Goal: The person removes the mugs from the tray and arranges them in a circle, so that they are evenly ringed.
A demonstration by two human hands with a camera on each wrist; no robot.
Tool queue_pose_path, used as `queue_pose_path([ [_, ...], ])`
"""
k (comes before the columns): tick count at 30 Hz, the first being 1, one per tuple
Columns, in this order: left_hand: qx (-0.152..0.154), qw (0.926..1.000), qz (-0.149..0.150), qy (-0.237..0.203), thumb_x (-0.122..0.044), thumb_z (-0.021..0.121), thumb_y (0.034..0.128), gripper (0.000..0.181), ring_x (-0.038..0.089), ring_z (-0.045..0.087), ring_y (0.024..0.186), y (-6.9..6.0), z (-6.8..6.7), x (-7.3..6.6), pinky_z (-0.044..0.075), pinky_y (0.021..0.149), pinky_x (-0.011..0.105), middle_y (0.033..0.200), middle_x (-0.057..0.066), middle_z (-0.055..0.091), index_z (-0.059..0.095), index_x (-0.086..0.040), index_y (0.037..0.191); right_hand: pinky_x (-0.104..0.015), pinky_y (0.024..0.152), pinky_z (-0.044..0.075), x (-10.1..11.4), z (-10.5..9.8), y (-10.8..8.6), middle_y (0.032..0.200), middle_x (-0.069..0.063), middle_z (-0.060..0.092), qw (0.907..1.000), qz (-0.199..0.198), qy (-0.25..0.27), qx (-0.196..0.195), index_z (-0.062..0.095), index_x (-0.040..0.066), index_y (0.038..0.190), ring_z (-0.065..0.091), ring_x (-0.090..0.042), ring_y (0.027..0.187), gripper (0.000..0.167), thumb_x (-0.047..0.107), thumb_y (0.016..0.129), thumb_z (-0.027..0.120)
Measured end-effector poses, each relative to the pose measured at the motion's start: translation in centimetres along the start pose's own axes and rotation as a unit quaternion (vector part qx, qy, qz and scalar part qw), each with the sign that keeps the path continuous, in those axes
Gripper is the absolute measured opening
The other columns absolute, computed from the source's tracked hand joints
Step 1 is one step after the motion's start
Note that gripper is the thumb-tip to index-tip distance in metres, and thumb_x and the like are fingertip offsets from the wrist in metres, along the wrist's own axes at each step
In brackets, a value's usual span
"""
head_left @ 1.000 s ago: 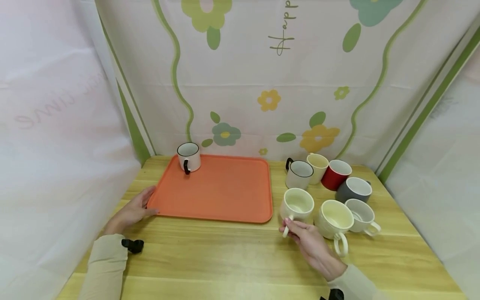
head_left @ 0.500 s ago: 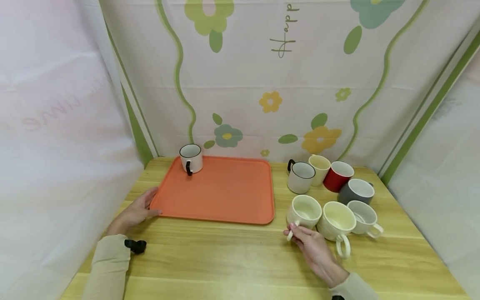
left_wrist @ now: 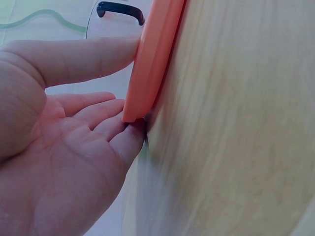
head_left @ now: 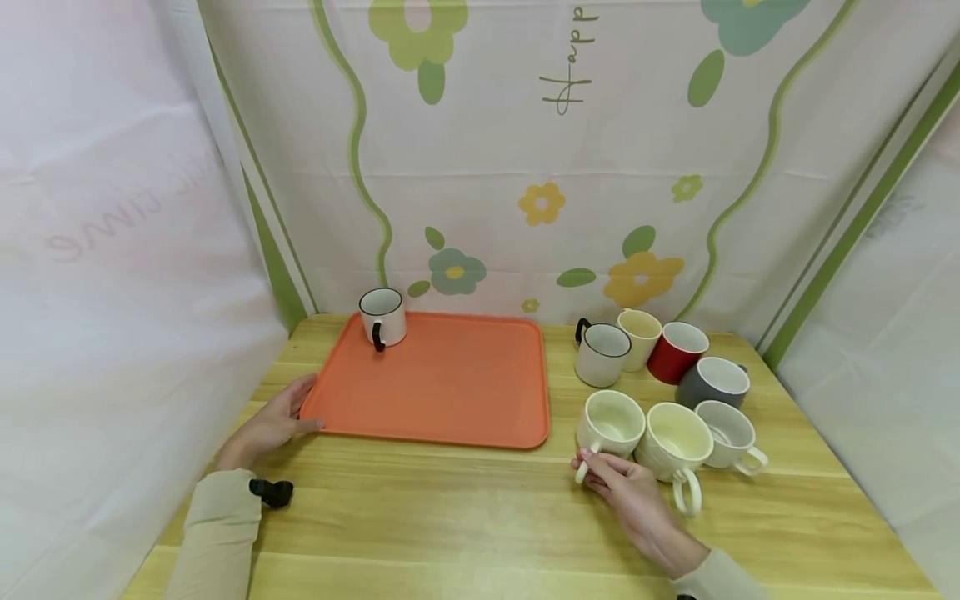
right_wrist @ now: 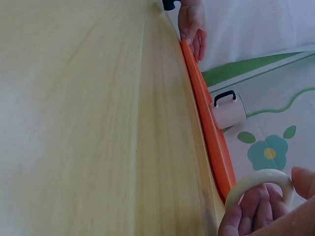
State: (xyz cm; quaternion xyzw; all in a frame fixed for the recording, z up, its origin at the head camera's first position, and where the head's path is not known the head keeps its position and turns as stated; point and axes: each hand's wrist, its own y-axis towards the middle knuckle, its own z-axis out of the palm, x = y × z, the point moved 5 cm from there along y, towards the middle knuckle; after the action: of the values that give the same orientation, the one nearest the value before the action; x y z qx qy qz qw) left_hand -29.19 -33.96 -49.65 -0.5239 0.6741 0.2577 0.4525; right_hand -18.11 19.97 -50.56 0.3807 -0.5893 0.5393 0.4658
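Note:
In the head view my left hand (head_left: 272,423) holds the near left corner of an orange tray (head_left: 442,392). In the left wrist view its thumb touches one side of the tray's corner (left_wrist: 151,73) and the fingers touch the other. A white mug (head_left: 384,321) with a black rim and handle stands in the tray's far left corner. To the right of the tray, my right hand (head_left: 633,500) pinches the handle of a cream mug (head_left: 609,421). The right wrist view shows that handle (right_wrist: 263,176) between thumb and fingers. Whether the mug rests on the table cannot be told.
Close to the held mug stands another cream mug (head_left: 673,442), beside a pale grey mug (head_left: 726,433). Behind are a black-rimmed white mug (head_left: 600,358), a pale yellow mug (head_left: 640,337), a red mug (head_left: 675,354) and a dark grey mug (head_left: 712,383). Printed cloth (head_left: 487,150) walls surround the wooden table (head_left: 420,517).
The cream mug in my right hand has moved a little right and nearer, up close to the other cream mug. My left hand stays at the tray corner. The view has shifted slightly.

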Motion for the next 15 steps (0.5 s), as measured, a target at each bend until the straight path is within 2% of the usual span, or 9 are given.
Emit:
queue_pose_path([
  [3, 0.001, 1.0, 0.0, 0.002, -0.006, 0.071, 0.1003, 0.098, 0.06, 0.004, 0.158, 0.0, 0.1, 0.0, 0.017, 0.124, 0.072, 0.173, 0.035, -0.001, 0.0, 0.008, 0.167, -0.025, 0.089, 0.063, 0.5, -0.7, -0.3, 0.103, -0.004, 0.08, 0.9988, -0.01, -0.047, -0.009, 0.073, -0.008, 0.124, 0.075, -0.008, 0.094, 0.039, 0.025, 0.103, 0.072],
  [5, 0.001, 1.0, 0.0, 0.003, -0.007, 0.071, 0.1004, 0.098, 0.06, 0.004, 0.158, 0.1, 0.1, 0.1, 0.017, 0.124, 0.072, 0.173, 0.035, -0.001, 0.0, 0.008, 0.167, -0.026, 0.085, 0.063, 1.1, -1.2, -0.6, 0.099, -0.005, 0.08, 0.9947, -0.023, -0.099, -0.016, 0.075, -0.005, 0.119, 0.075, -0.009, 0.09, 0.039, 0.029, 0.101, 0.075],
  [8, 0.001, 1.0, -0.002, 0.006, -0.007, 0.071, 0.1004, 0.098, 0.06, 0.004, 0.158, 0.0, 0.1, 0.1, 0.018, 0.123, 0.073, 0.173, 0.035, -0.001, 0.0, 0.007, 0.167, -0.025, 0.079, 0.062, 2.1, -1.8, -0.9, 0.094, -0.006, 0.08, 0.9848, -0.044, -0.167, -0.023, 0.077, -0.001, 0.112, 0.074, -0.01, 0.086, 0.038, 0.034, 0.098, 0.078],
  [11, 0.001, 1.0, -0.005, 0.004, -0.007, 0.071, 0.1002, 0.099, 0.06, 0.004, 0.158, -0.1, 0.0, 0.1, 0.018, 0.123, 0.073, 0.174, 0.034, -0.001, 0.0, 0.007, 0.167, -0.023, 0.077, 0.06, 3.3, -1.8, -1.2, 0.096, -0.004, 0.08, 0.9747, -0.07, -0.212, -0.016, 0.079, 0.004, 0.11, 0.073, -0.006, 0.085, 0.035, 0.036, 0.096, 0.08],
  [15, 0.002, 1.0, -0.006, -0.001, -0.008, 0.072, 0.1001, 0.1, 0.059, 0.004, 0.159, -0.1, -0.1, 0.2, 0.017, 0.123, 0.073, 0.174, 0.034, -0.002, -0.001, 0.006, 0.167, -0.019, 0.081, 0.058, 5.5, -0.3, -1.5, 0.103, -0.001, 0.082, 0.9593, -0.128, -0.252, 0.004, 0.081, 0.01, 0.112, 0.073, -0.001, 0.089, 0.031, 0.035, 0.093, 0.083],
])
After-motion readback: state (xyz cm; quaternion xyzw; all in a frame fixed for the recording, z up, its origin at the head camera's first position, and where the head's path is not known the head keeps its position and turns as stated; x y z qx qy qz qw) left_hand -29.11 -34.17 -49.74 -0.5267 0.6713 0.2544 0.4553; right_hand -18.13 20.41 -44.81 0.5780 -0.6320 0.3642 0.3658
